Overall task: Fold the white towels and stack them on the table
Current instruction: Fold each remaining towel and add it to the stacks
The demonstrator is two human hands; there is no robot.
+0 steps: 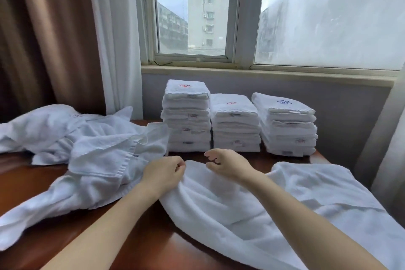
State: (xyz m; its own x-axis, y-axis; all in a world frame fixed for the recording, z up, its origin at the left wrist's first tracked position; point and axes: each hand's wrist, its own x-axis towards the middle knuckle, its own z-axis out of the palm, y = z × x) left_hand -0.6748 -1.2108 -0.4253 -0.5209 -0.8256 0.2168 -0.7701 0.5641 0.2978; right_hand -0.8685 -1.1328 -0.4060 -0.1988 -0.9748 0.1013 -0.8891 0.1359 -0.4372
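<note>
Terrycloth, thick and limp, was what the person had to deal with. One unfolded white towel [230, 204] lay sprawled and rumpled over the near right part of the counter [153, 237]. The left grip [163, 173] pinched the far corner of that towel between thumb and curled fingers. The right grip [228, 164] hovered just beside it over the same far hem. Its fingers were half-curled and its thumb stood apart from them, with nothing between them that I could make out.

To my eye such cloth would be soft and light but floppy. It would sag and crease wherever it went unsupported, and would hardly slide on the wood. I judged the best hold to be the two corners of one short hem, pinched and drawn taut so the edges could be matched.

A loose heap [98, 149] of more white towels lay to the left. At the back, under the window [192, 17], stood three folded piles. The left stack [187, 120] and the middle stack [235, 125] each carried a red embroidered mark on top. The right stack [287, 125] carried a blue one, and another blue mark showed on the heap. None of them read as letters from where I stood. Small sewn-in tags [237, 143] poked from the folds, their print too small to read.
</note>
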